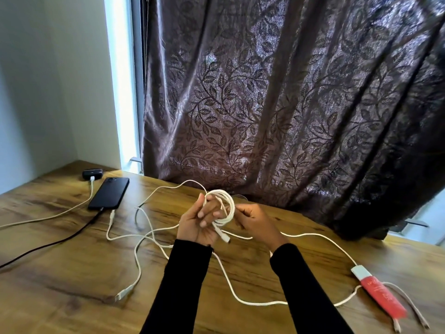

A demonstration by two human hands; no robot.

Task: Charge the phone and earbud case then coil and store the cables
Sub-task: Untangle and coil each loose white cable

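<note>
**White cable half-coiled between two hands above the desk**

At the centre of the view, the left hand has its fingers curled through a coil of white cable, several loops gathered round the fingers, with one plug end hanging just below the palm. The right hand sits at 3 o'clock of the coil, touching it, fingers bent round the loop's outer edge and pinching the strands. Both arms wear black sleeves.

The uncoiled rest of the cable trails loose across the wooden table: one run arcs away toward 11 o'clock, others sprawl toward 7 o'clock, ending in a connector lying flat on the wood. Another white run heads to 4 o'clock, to a white adapter touching a red flat pack; two pinkish leads with plugs lie beside the pack.

At 10 o'clock, well apart from the hands, the black phone lies back-up with a dark cable at its near end. Just beyond it, the dark earbud case has a white lead plugged in, running off the left edge.

A brown leaf-patterned curtain hangs behind the table from 12 to 3 o'clock, its hem brushing the tabletop just beyond the coil.
</note>
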